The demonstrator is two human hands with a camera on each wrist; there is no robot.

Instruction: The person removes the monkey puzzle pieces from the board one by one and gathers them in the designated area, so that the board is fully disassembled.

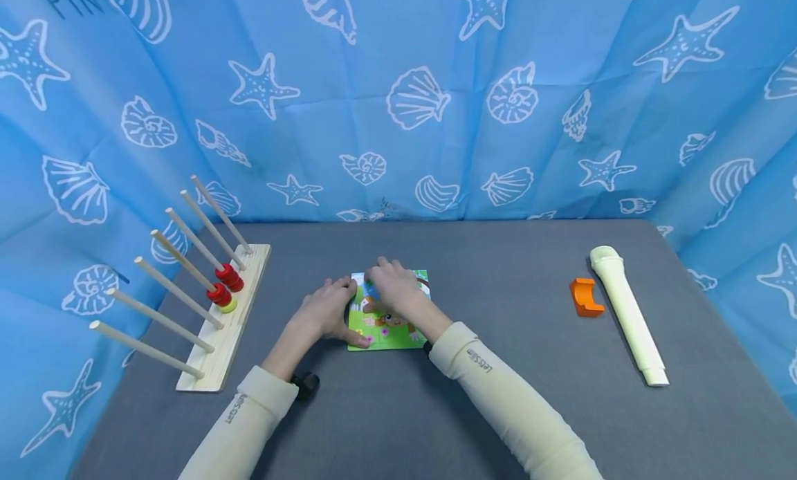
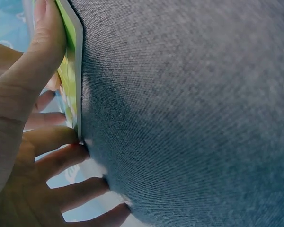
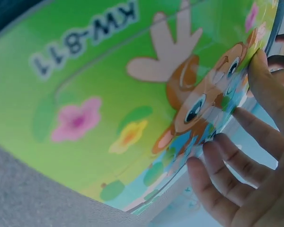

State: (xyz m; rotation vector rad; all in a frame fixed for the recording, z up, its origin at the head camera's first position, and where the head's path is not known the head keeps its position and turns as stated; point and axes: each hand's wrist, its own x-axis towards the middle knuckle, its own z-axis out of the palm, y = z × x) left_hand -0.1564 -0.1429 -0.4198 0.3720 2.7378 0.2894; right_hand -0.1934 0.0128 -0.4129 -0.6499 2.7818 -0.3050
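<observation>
A green picture board (image 1: pixel 380 338) with a cartoon monkey and flowers lies flat on the grey table. A thin seam runs inside its border in the right wrist view, near the print "KW-811". My left hand (image 1: pixel 325 312) is at the board's left side. Its thumb (image 2: pixel 49 42) rests on the near left corner, while the spread fingers touch the left edge and the tabletop. Over the board's upper middle is my right hand (image 1: pixel 395 286), its fingertips (image 3: pixel 197 163) touching the picture's surface. The part of the picture beneath this hand is hidden.
To the left stands a wooden peg rack (image 1: pixel 249 293) with several upright rods and some red rings (image 1: pixel 229 278) and a yellow one. An orange curved block (image 1: pixel 585 298) and a white toy microphone (image 1: pixel 629 314) lie at the right. A blue patterned curtain (image 1: pixel 461 155) surrounds the table.
</observation>
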